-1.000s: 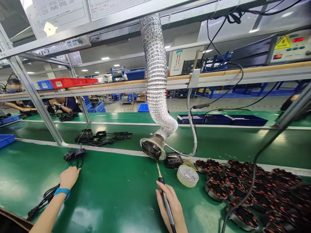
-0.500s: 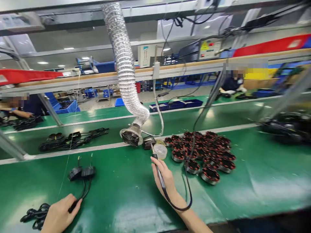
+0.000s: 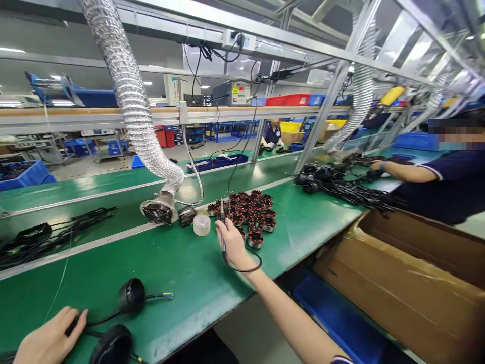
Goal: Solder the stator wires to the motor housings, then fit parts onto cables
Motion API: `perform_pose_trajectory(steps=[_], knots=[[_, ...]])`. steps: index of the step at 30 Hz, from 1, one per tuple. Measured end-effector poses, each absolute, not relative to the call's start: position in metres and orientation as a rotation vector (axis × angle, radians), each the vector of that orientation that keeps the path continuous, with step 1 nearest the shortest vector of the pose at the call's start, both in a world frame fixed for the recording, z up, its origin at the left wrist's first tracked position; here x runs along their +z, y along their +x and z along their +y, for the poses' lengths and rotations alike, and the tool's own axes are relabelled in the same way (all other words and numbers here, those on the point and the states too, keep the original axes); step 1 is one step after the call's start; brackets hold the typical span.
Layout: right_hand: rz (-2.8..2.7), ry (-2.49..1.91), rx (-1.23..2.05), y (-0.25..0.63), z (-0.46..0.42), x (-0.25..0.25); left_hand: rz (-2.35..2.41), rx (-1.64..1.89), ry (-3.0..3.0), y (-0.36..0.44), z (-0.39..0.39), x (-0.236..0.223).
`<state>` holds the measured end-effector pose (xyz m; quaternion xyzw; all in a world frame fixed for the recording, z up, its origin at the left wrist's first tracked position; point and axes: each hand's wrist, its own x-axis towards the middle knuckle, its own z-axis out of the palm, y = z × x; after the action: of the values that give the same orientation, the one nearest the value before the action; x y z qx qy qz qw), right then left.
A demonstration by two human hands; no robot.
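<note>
My left hand (image 3: 53, 333) is closed around black cables (image 3: 104, 318) at the lower left. These run to two round black plastic housings, one on the bench (image 3: 132, 296) and another (image 3: 111, 346) at the bottom edge. Thin coloured wire ends stick out beyond them. In my right hand (image 3: 233, 245) is a soldering iron (image 3: 223, 218), tip pointing up, its black cord looping below my wrist. Just behind that hand sit several copper-wound stators (image 3: 255, 238). A round, pale translucent roll or tub (image 3: 201, 225) stands to its left, with a small dark block (image 3: 186, 216) beside it.
A silver fume duct (image 3: 132, 101) ends in a round hood (image 3: 159, 211) over the green bench (image 3: 182, 273). Black cables (image 3: 333, 184) are piled at the right near a co-worker (image 3: 447, 177). An open cardboard box (image 3: 397, 288) stands below the bench's front edge.
The view has swung to the right, bringing the co-worker and cardboard box into sight. The housings now lie to the right of my left hand, and the iron points more upright.
</note>
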<state>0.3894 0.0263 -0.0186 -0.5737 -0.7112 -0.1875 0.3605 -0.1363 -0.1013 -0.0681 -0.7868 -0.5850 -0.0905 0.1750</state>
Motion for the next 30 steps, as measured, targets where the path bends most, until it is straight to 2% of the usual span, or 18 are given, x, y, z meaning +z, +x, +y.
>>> perform_pose_trajectory(steps=[2,7,16,20,26,30], knots=[[-1.898,-1.501,-0.458,0.397,0.032,-0.017,-1.730,-0.164,-2.083,-0.122,-0.102,-0.056],[-1.999,-1.571,-0.480,0.403,0.053,-0.030,-1.963,-0.229,-1.878,-0.091,-0.110,-0.034],[-1.984,-1.518,-0.463,0.384,0.027,-0.042,-1.982,-0.504,-1.803,-0.100,-0.113,-0.040],[-2.020,-1.296,-0.267,0.365,0.003,-0.047,-2.018,-0.614,-1.758,-0.104,-0.110,-0.042],[-2.121,-0.911,0.275,0.335,-0.038,-0.041,-2.027,-0.582,-1.737,-0.097,-0.111,-0.035],[-2.127,-0.813,0.332,0.331,-0.054,-0.042,-2.028,-0.469,-1.666,-0.096,-0.112,-0.037]])
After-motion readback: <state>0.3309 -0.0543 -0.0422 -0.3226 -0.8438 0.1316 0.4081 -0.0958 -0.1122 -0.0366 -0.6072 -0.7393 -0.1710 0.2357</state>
